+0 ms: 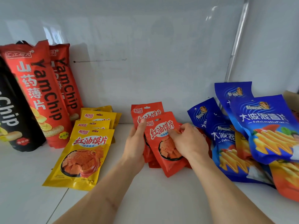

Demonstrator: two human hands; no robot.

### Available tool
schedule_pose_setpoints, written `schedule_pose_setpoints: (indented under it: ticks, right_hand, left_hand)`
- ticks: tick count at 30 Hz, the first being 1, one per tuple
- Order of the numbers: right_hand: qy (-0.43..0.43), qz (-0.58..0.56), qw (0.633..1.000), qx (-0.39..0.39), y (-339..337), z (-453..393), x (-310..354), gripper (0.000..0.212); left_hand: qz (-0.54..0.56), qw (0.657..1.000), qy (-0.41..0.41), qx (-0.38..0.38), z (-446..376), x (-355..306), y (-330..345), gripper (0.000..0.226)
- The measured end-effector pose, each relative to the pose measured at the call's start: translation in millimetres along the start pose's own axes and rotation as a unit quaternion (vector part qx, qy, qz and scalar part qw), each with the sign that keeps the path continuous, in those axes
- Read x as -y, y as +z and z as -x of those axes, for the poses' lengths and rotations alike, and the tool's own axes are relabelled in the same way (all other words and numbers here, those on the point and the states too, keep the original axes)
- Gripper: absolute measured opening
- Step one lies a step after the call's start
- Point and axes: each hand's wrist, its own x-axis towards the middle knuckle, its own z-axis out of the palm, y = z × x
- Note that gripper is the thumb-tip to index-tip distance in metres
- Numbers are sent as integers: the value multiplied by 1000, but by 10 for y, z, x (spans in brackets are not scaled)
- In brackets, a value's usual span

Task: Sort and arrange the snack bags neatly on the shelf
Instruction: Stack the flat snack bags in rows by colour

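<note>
A small stack of red snack bags (163,135) lies in the middle of the white shelf (161,199). My left hand (136,143) grips the stack's left edge, thumb on top. My right hand (187,141) presses on the top red bag from the right, fingers curled over it. To the left, several yellow bags (87,152) lie overlapped in a row running back toward the wall. On the right, blue chip bags (265,126) lie in a loose overlapping pile.
Two tall red YamChip bags (42,94) and a black one (14,113) stand against the back wall at the far left. A cardboard box corner (292,97) shows at the right edge. An orange bag (286,180) lies under the blue pile.
</note>
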Motion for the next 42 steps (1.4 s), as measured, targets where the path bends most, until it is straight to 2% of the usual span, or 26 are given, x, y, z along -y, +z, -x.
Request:
schedule_pose_setpoints:
  ticks: [4,8,13,16,19,22,26,28,31,33,39,42]
  right_hand:
    - [2,-58,998,20,19,30,93,57]
    - [4,-106,993,48,-10,53,112,57]
    - [43,-19,999,12,-183,-40,-195,60]
    - [69,79,994,43,-191,-75,-351,61]
    - [80,127,986,68,-163,-75,-369,64]
    - [92,125,984,89,-132,-77,-356,70]
    - [12,25,995,98,-68,-101,-377,64]
    - [6,-6,997,83,-76,-99,-394,72]
    - [48,55,995,71,-93,-87,-425,95]
    - [68,79,992,75,-95,-90,-424,103]
    - [56,40,996,48,-53,-107,-417,99]
    - [69,83,993,52,-68,-60,-376,107]
  left_hand:
    - [-37,999,20,17,22,41,19,29]
    - [-59,998,34,-2,-2,40,-15,23]
    - [-72,994,60,-50,-103,-51,-145,22]
    - [-81,993,63,-61,-153,-89,-226,21]
    - [-86,991,60,-78,-187,-104,-266,18]
    - [-85,991,53,-89,-208,-121,-291,17]
    - [-100,989,54,-96,-237,-162,-343,25]
    - [-106,988,55,-95,-250,-166,-361,26]
    - [-107,988,53,-96,-258,-161,-367,25]
    - [-112,987,53,-99,-265,-158,-371,25]
    - [-115,987,55,-95,-266,-157,-368,25]
    - [-117,986,63,-104,-282,-181,-389,25]
